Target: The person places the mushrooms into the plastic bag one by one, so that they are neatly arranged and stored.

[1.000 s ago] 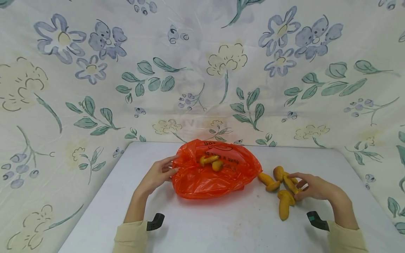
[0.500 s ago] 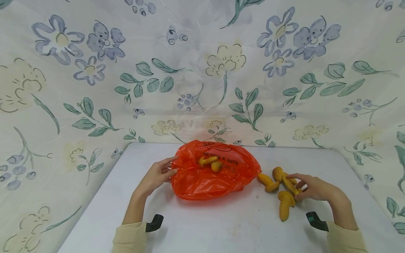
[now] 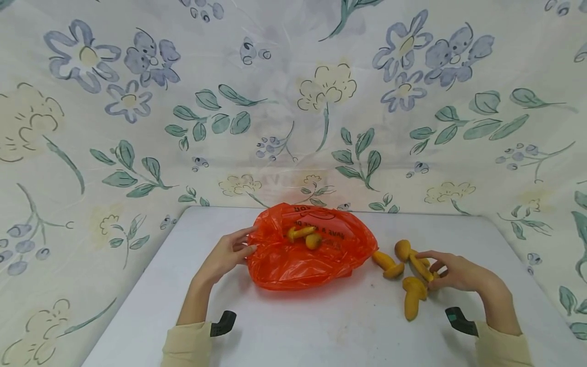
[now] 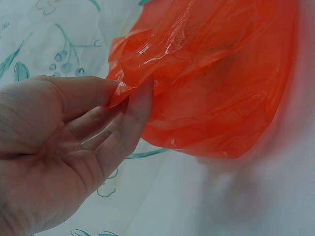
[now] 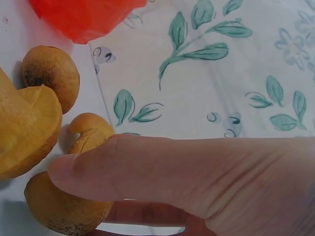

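A red plastic bag with dark printing lies with its mouth facing me. Two yellow mushrooms show inside it. My left hand pinches the bag's left edge between thumb and fingers; the left wrist view shows the gathered film there. On the right, my right hand has thumb and fingers around a yellow mushroom in a small cluster. In the right wrist view the thumb lies over a brownish cap, and the fingertips are partly hidden.
Other mushrooms lie close by: one beside the bag, one with a round cap behind, and one in front. All rest on a white table. A floral cloth hangs behind and at the sides.
The whole head view shifts very slightly. Both hands, the bag and the mushrooms stay practically in place.
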Motion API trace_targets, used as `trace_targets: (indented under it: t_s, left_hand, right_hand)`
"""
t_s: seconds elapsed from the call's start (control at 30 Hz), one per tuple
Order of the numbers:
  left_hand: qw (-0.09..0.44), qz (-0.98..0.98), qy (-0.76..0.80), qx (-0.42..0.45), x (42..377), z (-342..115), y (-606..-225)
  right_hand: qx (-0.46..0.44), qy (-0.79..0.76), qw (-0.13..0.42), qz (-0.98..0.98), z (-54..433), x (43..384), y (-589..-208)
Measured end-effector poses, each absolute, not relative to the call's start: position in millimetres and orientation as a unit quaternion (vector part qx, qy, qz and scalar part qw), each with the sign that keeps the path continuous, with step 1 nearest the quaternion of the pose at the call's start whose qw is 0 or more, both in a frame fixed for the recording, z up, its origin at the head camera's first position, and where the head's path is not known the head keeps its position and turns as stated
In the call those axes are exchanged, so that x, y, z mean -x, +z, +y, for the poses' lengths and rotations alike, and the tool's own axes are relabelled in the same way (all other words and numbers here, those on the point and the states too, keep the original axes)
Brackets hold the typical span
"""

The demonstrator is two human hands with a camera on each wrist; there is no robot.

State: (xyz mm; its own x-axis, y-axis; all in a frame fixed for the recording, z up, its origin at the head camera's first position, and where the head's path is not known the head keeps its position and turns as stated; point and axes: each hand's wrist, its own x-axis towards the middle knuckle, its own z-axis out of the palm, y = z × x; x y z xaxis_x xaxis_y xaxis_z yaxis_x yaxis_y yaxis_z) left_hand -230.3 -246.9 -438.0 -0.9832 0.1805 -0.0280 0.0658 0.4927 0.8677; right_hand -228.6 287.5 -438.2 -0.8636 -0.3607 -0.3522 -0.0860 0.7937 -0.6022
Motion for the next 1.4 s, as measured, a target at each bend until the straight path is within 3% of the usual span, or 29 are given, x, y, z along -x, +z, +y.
trace_targets:
  t_s: [0.93, 1.4]
  left_hand:
    - [0.06, 0.856, 0.508, -0.074, 230.5, -245.2, -437.7]
    - [0.058, 0.854, 0.511, -0.084, 229.6, -246.5, -437.8]
  right_hand:
    - [0.129, -0.296, 0.189, 0.927, 290.1, 228.7, -432.8]
    - [0.157, -0.289, 0.116, 0.937, 284.7, 227.6, -431.9]
